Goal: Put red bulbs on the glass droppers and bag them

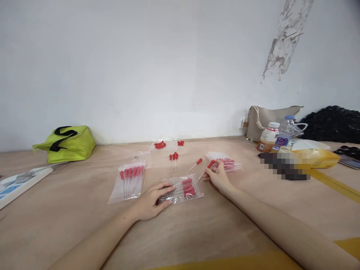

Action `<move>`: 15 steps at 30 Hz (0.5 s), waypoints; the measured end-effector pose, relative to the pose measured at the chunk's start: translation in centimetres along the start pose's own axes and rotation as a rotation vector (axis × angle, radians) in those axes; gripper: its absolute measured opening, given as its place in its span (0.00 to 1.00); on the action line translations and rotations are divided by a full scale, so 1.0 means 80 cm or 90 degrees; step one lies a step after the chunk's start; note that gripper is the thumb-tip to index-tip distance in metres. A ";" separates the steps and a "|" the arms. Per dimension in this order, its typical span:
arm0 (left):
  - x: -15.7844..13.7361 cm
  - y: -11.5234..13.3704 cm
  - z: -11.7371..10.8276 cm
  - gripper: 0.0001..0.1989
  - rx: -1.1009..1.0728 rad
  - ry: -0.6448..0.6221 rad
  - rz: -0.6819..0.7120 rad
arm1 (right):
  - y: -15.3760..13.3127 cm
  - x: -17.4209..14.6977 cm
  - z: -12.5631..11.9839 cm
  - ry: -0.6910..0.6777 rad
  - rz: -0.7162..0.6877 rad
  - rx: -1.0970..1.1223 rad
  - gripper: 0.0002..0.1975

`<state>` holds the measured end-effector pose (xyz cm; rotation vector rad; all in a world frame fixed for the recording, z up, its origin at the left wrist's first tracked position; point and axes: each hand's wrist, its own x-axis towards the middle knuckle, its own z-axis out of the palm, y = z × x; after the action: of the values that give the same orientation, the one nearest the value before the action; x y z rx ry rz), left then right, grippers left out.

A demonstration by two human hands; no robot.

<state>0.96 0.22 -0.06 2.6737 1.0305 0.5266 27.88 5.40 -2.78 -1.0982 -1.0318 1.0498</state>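
My right hand (218,177) pinches a glass dropper (211,164) by its red rubber bulb, with the thin stem slanting down toward the mouth of a clear zip bag (180,200). Several red-bulbed droppers lie inside that bag, bulbs to the right. My left hand (152,199) grips the bag's left end, fingers on top and thumb along the near edge. A single loose dropper (199,161) lies just beyond the bag. Farther back stands a small row of loose droppers (173,157) laid side by side, bulbs toward the wall.
A filled zip bag (132,176) lies to the left, and a pile of filled bags (226,164) to the right. Red bulbs (160,144) and clear tubes lie by the wall. Around them are a yellow-green bag (84,144), a power strip (26,183), bottles (269,138) and a beige bag (254,129).
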 end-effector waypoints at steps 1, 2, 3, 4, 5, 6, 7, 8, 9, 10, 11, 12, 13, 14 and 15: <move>0.000 0.000 0.000 0.21 0.001 -0.001 0.001 | 0.000 0.001 0.001 0.003 -0.006 0.001 0.25; 0.000 0.001 0.000 0.21 0.002 -0.001 0.003 | 0.001 0.001 0.001 0.004 -0.015 0.004 0.24; 0.000 0.001 -0.001 0.21 0.003 0.000 0.004 | 0.000 0.002 0.002 0.002 -0.026 0.009 0.23; 0.000 0.002 -0.001 0.21 0.004 0.001 0.005 | 0.000 0.002 0.002 0.000 -0.038 0.016 0.23; 0.000 0.002 -0.001 0.21 0.005 0.002 0.006 | -0.001 0.001 0.002 -0.003 -0.046 0.025 0.22; 0.000 0.003 -0.001 0.21 0.005 0.004 0.008 | -0.001 0.001 0.002 -0.005 -0.049 0.033 0.22; 0.000 0.003 -0.001 0.21 0.005 0.005 0.010 | -0.001 0.000 0.003 -0.008 -0.046 0.038 0.23; 0.000 0.004 -0.001 0.21 0.004 0.006 0.011 | -0.001 0.000 0.003 -0.014 -0.038 0.041 0.23; 0.000 0.004 -0.001 0.21 0.004 0.006 0.012 | -0.001 -0.001 0.003 -0.020 -0.028 0.043 0.22; 0.000 0.004 -0.001 0.21 0.004 0.007 0.011 | 0.000 -0.002 0.002 -0.027 -0.017 0.045 0.22; 0.000 0.004 -0.001 0.21 0.004 0.007 0.011 | 0.000 -0.002 0.002 -0.033 -0.007 0.048 0.22; 0.000 0.004 -0.001 0.21 0.003 0.007 0.010 | 0.001 -0.002 0.002 -0.038 0.002 0.054 0.21; 0.000 0.004 -0.001 0.21 0.002 0.009 0.010 | 0.001 -0.003 0.001 -0.038 0.008 0.061 0.20; 0.000 0.004 -0.001 0.21 0.000 0.011 0.011 | 0.001 -0.003 0.001 -0.036 0.011 0.071 0.19; 0.000 0.004 -0.001 0.20 -0.002 0.012 0.011 | 0.001 -0.003 0.000 -0.031 0.011 0.081 0.18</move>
<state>1.13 0.01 0.10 2.6830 1.0111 0.5584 27.80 5.23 -2.90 -0.9843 -0.9820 1.1444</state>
